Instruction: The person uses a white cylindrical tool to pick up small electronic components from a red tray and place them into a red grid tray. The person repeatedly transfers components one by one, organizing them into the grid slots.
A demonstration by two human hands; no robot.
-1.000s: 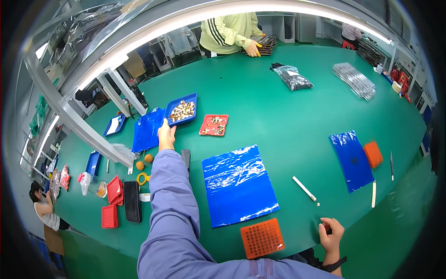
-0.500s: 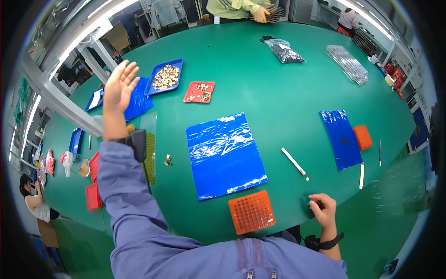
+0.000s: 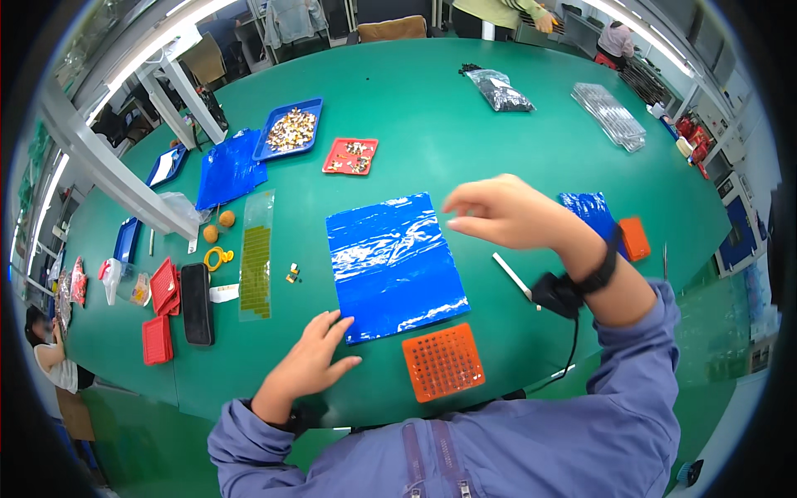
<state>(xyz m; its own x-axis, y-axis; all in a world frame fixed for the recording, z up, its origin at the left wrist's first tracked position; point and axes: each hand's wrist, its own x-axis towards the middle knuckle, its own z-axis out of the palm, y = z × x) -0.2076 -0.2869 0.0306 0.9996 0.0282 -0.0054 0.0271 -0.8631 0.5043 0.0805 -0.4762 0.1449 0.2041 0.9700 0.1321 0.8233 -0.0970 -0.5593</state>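
Observation:
My left hand [image 3: 314, 362] lies flat on the green table [image 3: 515, 141] with fingers apart, its fingertips at the near left corner of a crinkled blue plastic sheet [image 3: 390, 261]. My right hand [image 3: 498, 212] hovers blurred above the sheet's right edge, fingers drawn into a loose pinch with nothing visible in them; a black band and cable hang at its wrist. An orange grid tray [image 3: 442, 361] sits just in front of the sheet. A thin white stick [image 3: 506, 270] lies to the right, partly under my wrist.
At the far left stand a blue tray of small parts [image 3: 289, 130], a red tray [image 3: 350, 156], a clear strip of yellow-green pieces [image 3: 256, 257], a black slab [image 3: 197, 303] and red trays [image 3: 158, 286]. At the right lie a second blue sheet [image 3: 594, 212] and a small orange tray [image 3: 635, 238]. Another person [image 3: 498, 8] works at the far side.
My left arm has drawn back from the far blue tray to the sheet's near corner. My right hand has risen from the table's near edge to above the sheet.

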